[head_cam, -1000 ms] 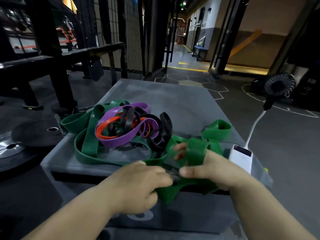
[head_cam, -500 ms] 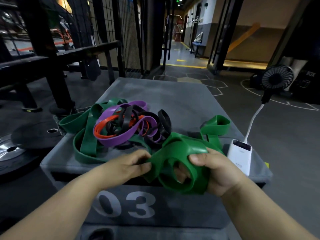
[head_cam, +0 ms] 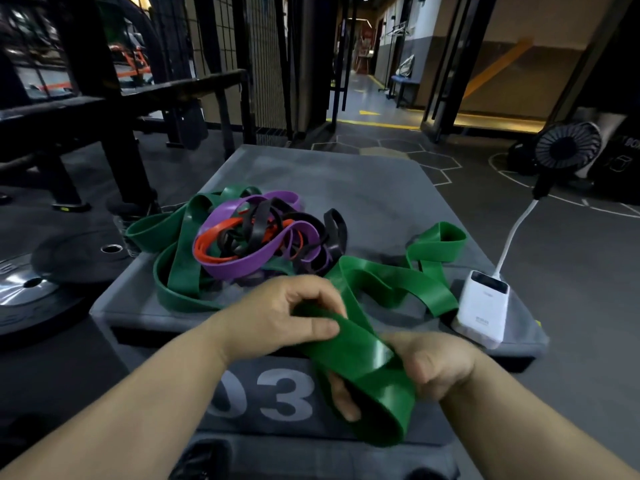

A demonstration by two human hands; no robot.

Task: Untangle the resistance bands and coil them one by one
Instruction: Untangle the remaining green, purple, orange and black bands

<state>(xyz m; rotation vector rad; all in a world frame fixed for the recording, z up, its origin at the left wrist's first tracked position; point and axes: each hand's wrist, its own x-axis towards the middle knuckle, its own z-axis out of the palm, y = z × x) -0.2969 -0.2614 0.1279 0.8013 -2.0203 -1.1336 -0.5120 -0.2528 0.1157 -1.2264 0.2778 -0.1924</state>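
Green band (head_cam: 363, 358) wrapped over right hand (head_cam: 433, 365), pinched by left hand (head_cam: 280, 313)

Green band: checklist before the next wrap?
1. Left hand pinches the green band: ok.
2. Right hand holds the wound turns, band round its fingers: ok.
3. Slack lies flat: not ok, it is folded and twisted on the box.
4. Slack free of the pile of purple, orange and black bands: cannot tell, green strands run under it.
5. Power bank clear of the slack: not ok, the band lies right beside it; a pull might drag it.
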